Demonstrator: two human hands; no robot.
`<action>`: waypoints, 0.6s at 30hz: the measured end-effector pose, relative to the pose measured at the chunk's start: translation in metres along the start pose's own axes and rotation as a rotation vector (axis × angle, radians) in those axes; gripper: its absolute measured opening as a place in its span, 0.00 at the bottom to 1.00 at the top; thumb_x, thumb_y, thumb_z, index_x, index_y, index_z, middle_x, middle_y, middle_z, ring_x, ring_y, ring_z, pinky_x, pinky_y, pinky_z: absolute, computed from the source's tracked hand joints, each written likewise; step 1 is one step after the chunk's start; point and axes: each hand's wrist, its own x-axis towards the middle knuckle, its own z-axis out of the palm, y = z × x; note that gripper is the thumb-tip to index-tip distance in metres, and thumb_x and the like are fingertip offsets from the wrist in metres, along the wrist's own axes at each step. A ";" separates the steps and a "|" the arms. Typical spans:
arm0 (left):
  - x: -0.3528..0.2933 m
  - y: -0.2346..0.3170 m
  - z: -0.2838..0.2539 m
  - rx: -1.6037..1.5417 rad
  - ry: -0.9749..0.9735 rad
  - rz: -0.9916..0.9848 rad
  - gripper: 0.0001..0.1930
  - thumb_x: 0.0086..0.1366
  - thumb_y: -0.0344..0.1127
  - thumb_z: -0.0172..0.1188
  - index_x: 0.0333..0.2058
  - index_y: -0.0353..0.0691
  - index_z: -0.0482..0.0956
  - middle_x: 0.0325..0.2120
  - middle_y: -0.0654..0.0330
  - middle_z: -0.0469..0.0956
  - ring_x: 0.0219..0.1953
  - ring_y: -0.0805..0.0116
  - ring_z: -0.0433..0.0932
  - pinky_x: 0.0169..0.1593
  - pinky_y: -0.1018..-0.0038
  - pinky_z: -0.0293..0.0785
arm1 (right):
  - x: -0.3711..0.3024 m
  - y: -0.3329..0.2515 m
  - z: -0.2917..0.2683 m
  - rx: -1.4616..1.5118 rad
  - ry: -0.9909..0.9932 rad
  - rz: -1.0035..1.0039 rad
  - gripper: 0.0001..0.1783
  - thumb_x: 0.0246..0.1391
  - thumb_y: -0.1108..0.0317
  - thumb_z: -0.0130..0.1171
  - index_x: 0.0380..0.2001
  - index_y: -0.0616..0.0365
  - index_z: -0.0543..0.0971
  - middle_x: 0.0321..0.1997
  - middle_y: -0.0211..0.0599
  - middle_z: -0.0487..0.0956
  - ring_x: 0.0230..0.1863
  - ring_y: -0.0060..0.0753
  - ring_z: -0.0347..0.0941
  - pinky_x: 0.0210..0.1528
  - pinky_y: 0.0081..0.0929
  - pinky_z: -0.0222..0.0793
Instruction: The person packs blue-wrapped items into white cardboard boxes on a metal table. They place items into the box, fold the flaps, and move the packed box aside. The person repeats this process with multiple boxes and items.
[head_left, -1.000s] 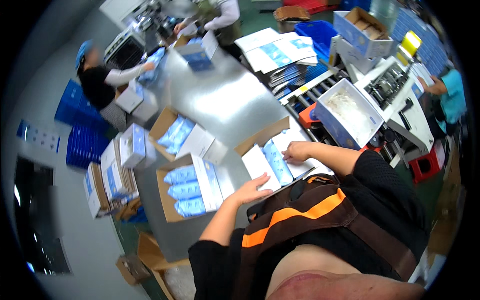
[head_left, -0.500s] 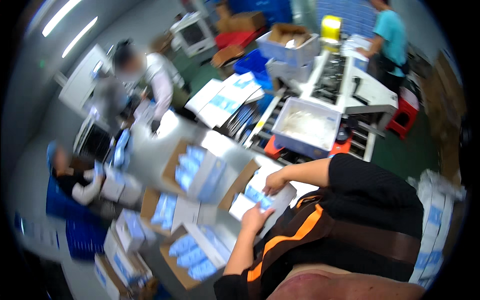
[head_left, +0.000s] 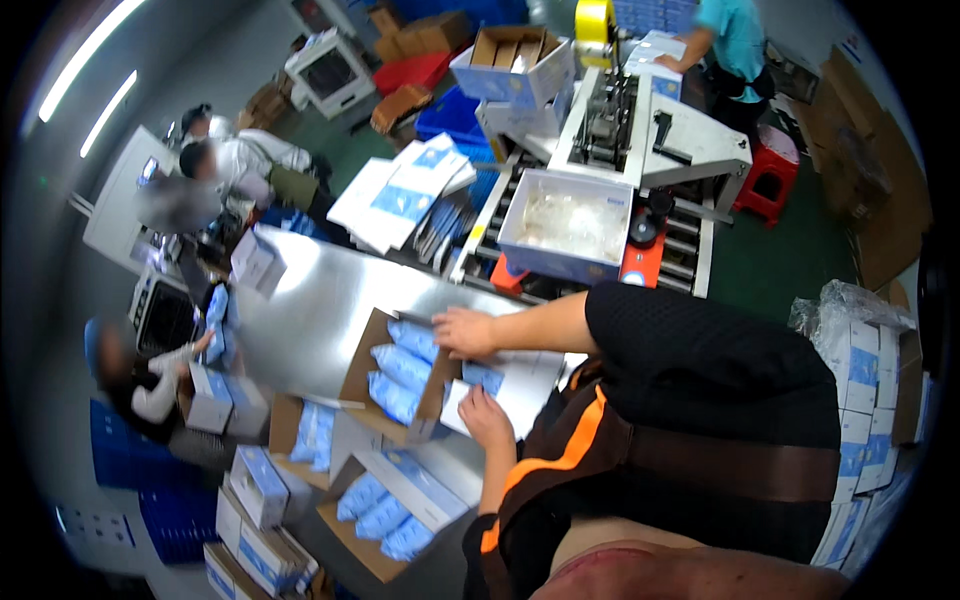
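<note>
My right hand [head_left: 465,332] reaches across to the far rim of an open carton [head_left: 408,434], its fingers stretched apart over the edge. Several light-blue soft packs [head_left: 400,368] lie side by side in that carton. Closer to my body, my left hand [head_left: 486,416] has its fingers bent on the edge of a white flap [head_left: 457,402] belonging to a second white carton [head_left: 530,385]. Part of a blue pack [head_left: 484,377] shows in this nearer carton, between my two hands. The rest of its contents is hidden.
Another open carton of blue packs [head_left: 375,515] stands at the near left. Beyond the metal table [head_left: 300,325] lie flat white sheets [head_left: 405,190]. A grey bin [head_left: 565,225] sits on the roller conveyor beside a machine [head_left: 690,140]. Co-workers stand left and at the back right.
My right hand has moved left from the nearer carton to the rim of the carton with blue packs. My left hand stays by the nearer carton. The view has shifted.
</note>
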 end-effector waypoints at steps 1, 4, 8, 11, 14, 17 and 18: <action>-0.001 0.001 -0.004 0.006 0.000 -0.006 0.12 0.59 0.25 0.58 0.43 0.35 0.77 0.38 0.50 0.75 0.43 0.48 0.72 0.49 0.58 0.69 | -0.006 -0.007 0.006 0.034 0.046 0.014 0.20 0.50 0.59 0.62 0.46 0.55 0.76 0.56 0.41 0.74 0.66 0.48 0.60 0.67 0.50 0.53; -0.011 -0.012 -0.004 0.058 0.048 -0.024 0.14 0.57 0.25 0.57 0.44 0.39 0.77 0.38 0.53 0.75 0.43 0.51 0.72 0.48 0.58 0.69 | -0.030 -0.037 -0.003 0.011 0.118 -0.003 0.23 0.51 0.59 0.61 0.49 0.54 0.73 0.61 0.41 0.70 0.69 0.47 0.57 0.71 0.51 0.48; -0.009 -0.006 -0.003 0.130 -0.023 0.142 0.14 0.60 0.29 0.56 0.45 0.49 0.77 0.37 0.60 0.74 0.44 0.57 0.73 0.48 0.60 0.69 | -0.069 -0.041 -0.009 -0.054 0.072 0.015 0.32 0.53 0.58 0.59 0.60 0.57 0.67 0.69 0.47 0.61 0.71 0.51 0.53 0.71 0.53 0.46; -0.010 -0.002 -0.003 0.196 0.054 0.210 0.17 0.60 0.29 0.56 0.48 0.50 0.76 0.45 0.59 0.72 0.49 0.57 0.72 0.53 0.57 0.67 | -0.086 -0.059 -0.023 -0.113 0.033 -0.001 0.39 0.51 0.58 0.60 0.63 0.65 0.62 0.71 0.52 0.57 0.70 0.58 0.52 0.70 0.53 0.47; -0.007 0.002 -0.006 0.281 0.131 0.311 0.22 0.63 0.32 0.53 0.57 0.53 0.72 0.56 0.57 0.68 0.58 0.58 0.68 0.61 0.53 0.61 | -0.106 -0.058 -0.001 -0.052 0.001 0.024 0.39 0.53 0.54 0.58 0.63 0.64 0.62 0.69 0.55 0.58 0.69 0.58 0.52 0.70 0.51 0.47; -0.001 0.008 -0.020 0.387 -0.108 0.291 0.24 0.64 0.31 0.50 0.60 0.46 0.68 0.63 0.51 0.62 0.65 0.52 0.62 0.67 0.48 0.51 | -0.138 -0.055 0.016 0.026 -0.092 0.021 0.35 0.59 0.52 0.52 0.63 0.64 0.63 0.69 0.53 0.58 0.71 0.54 0.51 0.71 0.46 0.46; 0.004 0.008 -0.023 0.387 -0.219 0.231 0.24 0.65 0.30 0.48 0.61 0.43 0.68 0.64 0.49 0.60 0.66 0.50 0.60 0.68 0.47 0.47 | -0.136 -0.052 0.014 0.074 -0.067 0.032 0.34 0.60 0.52 0.51 0.63 0.64 0.63 0.70 0.52 0.58 0.72 0.52 0.50 0.72 0.45 0.45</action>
